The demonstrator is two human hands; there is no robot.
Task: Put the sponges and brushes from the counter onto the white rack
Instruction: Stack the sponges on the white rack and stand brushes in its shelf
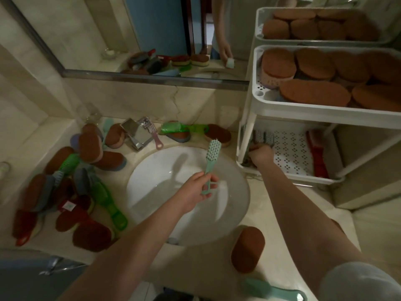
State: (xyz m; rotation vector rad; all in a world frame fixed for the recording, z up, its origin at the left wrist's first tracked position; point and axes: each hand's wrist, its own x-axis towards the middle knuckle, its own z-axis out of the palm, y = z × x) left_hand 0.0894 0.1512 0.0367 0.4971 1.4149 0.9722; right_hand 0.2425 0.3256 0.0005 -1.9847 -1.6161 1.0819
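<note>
The left grip (pixel 199 187) is clamped on the handle of a mint green brush (pixel 212 156) and holds it up over the white sink (pixel 152 170). The right grip (pixel 261 154) is down on the bottom shelf of the white rack (pixel 303 107), right by a gray brush (pixel 264 136). I cannot tell if it holds that brush. A red brush (pixel 318 158) lies on that shelf too. Brown sponges (pixel 91 146) sit in a pile on the desk (pixel 217 266), left of the sink.

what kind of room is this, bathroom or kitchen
Most likely a bathroom: a round white sink basin is set into a pale stone counter, a chrome tap sits behind it, and a framed wall mirror hangs above.
</note>
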